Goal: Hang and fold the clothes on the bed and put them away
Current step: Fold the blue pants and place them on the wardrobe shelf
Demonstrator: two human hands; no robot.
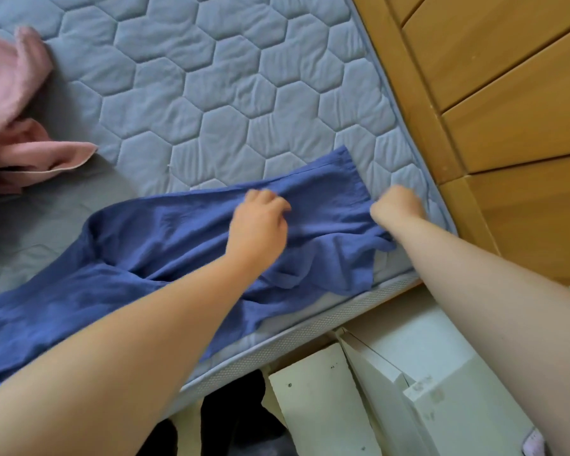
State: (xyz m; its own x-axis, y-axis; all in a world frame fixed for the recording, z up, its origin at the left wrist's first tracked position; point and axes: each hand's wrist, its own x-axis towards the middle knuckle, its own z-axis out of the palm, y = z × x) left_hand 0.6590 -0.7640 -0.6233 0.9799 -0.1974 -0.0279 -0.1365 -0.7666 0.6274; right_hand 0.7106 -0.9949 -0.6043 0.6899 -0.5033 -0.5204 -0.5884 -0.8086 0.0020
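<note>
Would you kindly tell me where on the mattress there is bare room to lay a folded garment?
The widest free patch is the quilted mattress bordered by the pink garment, the wooden frame and the blue garment. A narrower strip lies between the two garments at the left. The near edge is crowded: left hand and right hand grip the blue garment.

Bare quilted mattress [211, 93] runs between the pink garment [10, 93] at far left and the wooden bed rail [408, 93] at right: a wide lane. The blue garment [145, 232] and both forearms cover the near strip. Right hand [399, 205] is just beside the rail, tight there. Wooden planks [507, 77] lie beyond the rail. White boards [326, 390] and a dark item [237, 419] crowd the floor below the bed edge.
</note>
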